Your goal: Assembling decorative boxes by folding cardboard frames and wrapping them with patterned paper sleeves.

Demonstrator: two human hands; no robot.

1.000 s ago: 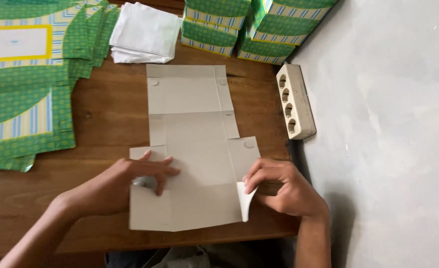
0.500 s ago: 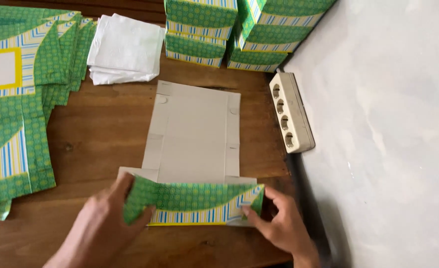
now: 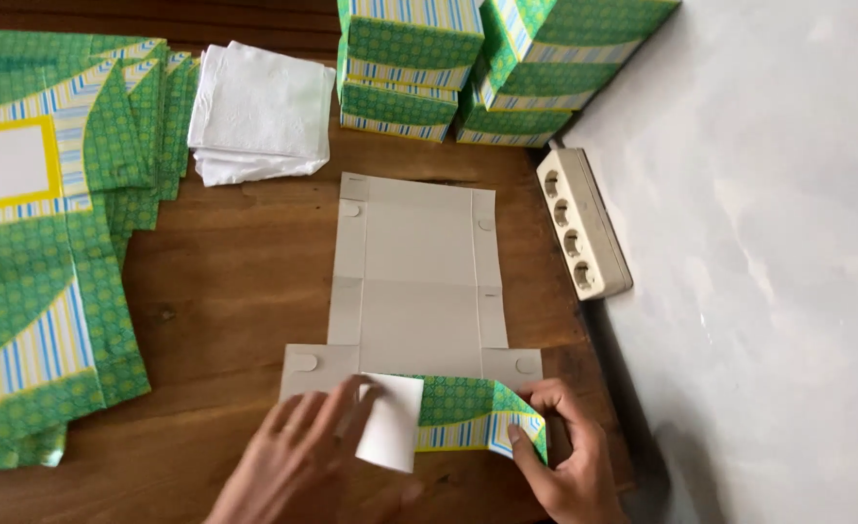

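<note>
A flat box blank (image 3: 414, 281) lies grey side up on the wooden table (image 3: 235, 281). Its near panel is folded up, showing the green patterned outside (image 3: 458, 408). My left hand (image 3: 298, 456) presses on the left end of that panel, where a small white flap (image 3: 390, 432) is bent inward under its fingers. My right hand (image 3: 565, 456) pinches the right end flap (image 3: 521, 427) and bends it in.
A fanned stack of green flat blanks (image 3: 50, 243) covers the left side. Folded white tissues (image 3: 259, 112) lie at the back. Finished green boxes (image 3: 468, 63) are stacked behind. A beige power strip (image 3: 582, 236) sits at the table's right edge, beside a grey floor (image 3: 769, 262).
The near panel went from flat to folded up with its green side showing. Both hands now fold the end flaps inward. The view has shifted slightly.
</note>
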